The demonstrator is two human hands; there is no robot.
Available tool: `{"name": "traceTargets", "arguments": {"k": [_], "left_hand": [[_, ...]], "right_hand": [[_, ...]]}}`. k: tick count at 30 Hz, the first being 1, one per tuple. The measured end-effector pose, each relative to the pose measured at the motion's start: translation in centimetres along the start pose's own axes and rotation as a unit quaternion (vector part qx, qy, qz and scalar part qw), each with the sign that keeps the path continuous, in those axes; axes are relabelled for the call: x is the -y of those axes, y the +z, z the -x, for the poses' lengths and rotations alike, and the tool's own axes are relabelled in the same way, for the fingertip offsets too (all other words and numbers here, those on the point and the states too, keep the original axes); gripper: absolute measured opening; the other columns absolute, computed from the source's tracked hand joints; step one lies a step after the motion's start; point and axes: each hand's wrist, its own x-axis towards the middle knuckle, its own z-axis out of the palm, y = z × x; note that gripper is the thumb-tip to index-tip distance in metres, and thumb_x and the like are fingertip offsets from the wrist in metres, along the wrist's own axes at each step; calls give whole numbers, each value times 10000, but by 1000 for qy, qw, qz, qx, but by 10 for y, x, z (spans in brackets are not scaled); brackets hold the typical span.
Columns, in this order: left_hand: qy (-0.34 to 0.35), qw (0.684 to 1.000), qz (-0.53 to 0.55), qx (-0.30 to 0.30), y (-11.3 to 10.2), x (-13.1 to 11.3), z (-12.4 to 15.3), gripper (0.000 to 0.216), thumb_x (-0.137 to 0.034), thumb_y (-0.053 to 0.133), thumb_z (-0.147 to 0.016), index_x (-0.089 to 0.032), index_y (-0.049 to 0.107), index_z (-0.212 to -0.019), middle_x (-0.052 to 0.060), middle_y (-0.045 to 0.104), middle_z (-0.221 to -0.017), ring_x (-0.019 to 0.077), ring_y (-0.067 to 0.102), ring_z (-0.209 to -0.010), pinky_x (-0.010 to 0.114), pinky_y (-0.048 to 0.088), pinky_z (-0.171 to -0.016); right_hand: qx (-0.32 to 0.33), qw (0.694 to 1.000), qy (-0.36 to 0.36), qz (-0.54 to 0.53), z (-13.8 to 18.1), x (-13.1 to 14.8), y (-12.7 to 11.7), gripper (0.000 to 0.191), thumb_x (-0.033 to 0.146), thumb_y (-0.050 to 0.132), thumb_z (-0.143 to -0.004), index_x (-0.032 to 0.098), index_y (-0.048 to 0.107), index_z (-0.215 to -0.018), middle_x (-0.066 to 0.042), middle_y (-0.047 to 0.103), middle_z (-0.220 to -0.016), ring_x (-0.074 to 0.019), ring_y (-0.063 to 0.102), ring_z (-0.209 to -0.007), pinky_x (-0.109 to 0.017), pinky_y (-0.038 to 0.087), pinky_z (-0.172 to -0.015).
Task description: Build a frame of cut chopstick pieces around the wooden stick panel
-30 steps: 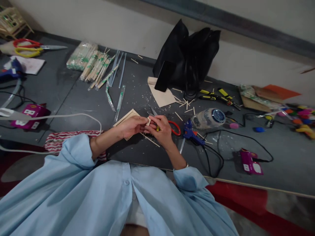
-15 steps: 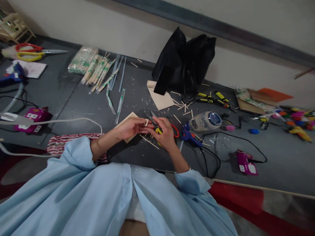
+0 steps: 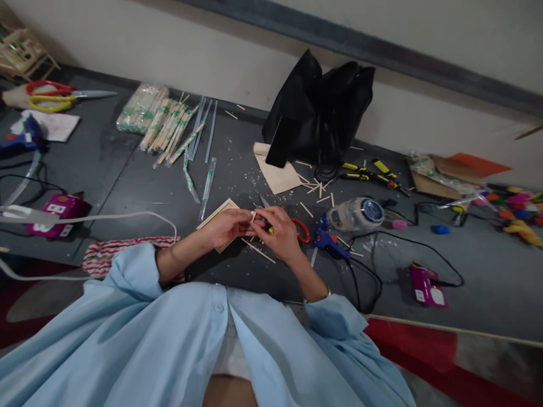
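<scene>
My left hand [image 3: 229, 227] pinches some short wooden stick pieces [image 3: 253, 217] between thumb and fingers. From the other side, my right hand [image 3: 278, 229] closes its fingertips on the same pieces, so the two hands meet. Beneath my right hand lies a pair of scissors; its blade [image 3: 263, 200] and red handle loop [image 3: 303, 230] stick out, with a bit of yellow showing by the palm. A wooden stick frame [image 3: 227, 206] lies flat on the table, partly hidden behind my left hand. Loose sticks [image 3: 259, 250] lie just below the hands.
A blue glue gun [image 3: 327, 237] and a plastic bottle [image 3: 354, 213] stand to the right, with black cords. Behind are a black bag [image 3: 318, 102], a phone [image 3: 282, 141] and yellow-black pliers [image 3: 369, 174]. Wrapped stick bundles [image 3: 165, 127] lie left; a white cable [image 3: 127, 215] crosses the table.
My right hand has turned and moved its fingertips onto the wooden pieces in my left hand. The dark tool jaws that showed between the hands are no longer visible.
</scene>
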Motion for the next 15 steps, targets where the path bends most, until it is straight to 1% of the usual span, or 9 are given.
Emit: {"name": "traceTargets", "arguments": {"k": [4,7,9,11,12,15], "left_hand": [[-1,1000,-10,-14,3,1,2,55,-105,683,-830,-78,730,-823,131,766,-772,169,731,-670,283,600,-732],[3,1000,-8,-23,4,0,3,94,-104,641,-851,-76,731,-841,139,765,-789,187,743,-706,315,606,-769],[7,1000,-9,-25,4,-1,3,119,-120,622,-870,-75,732,-866,158,771,-829,207,756,-769,345,606,-819],[17,999,-10,-27,2,-3,3,134,-139,613,-884,-78,733,-882,170,774,-863,218,762,-818,355,601,-844],[25,999,-12,-29,2,-3,3,137,-142,610,-887,-80,732,-882,171,775,-868,219,762,-830,353,600,-847],[41,999,-13,-31,0,-4,2,144,-137,594,-894,-80,726,-891,164,775,-862,214,762,-841,341,600,-842]], "right_hand": [[-19,1000,-10,15,3,7,0,285,308,617,-907,226,694,-1169,-92,685,-1052,-232,647,-987,-391,569,-867],[-49,998,5,36,8,4,-6,294,301,611,-900,233,689,-1175,-92,691,-1062,-228,659,-984,-382,572,-867],[-78,994,42,70,13,-7,-12,298,312,608,-901,231,688,-1177,-101,695,-1067,-241,657,-1002,-402,560,-896],[-92,985,88,117,17,-25,-18,291,339,607,-901,218,699,-1149,-115,699,-1049,-266,644,-1018,-435,539,-925],[-85,980,115,138,19,-34,-20,282,350,602,-902,210,707,-1123,-118,701,-1033,-275,637,-1010,-446,532,-923],[-32,970,166,173,23,-61,-20,268,375,591,-889,192,725,-1031,-120,705,-955,-277,625,-909,-425,532,-831]]}}
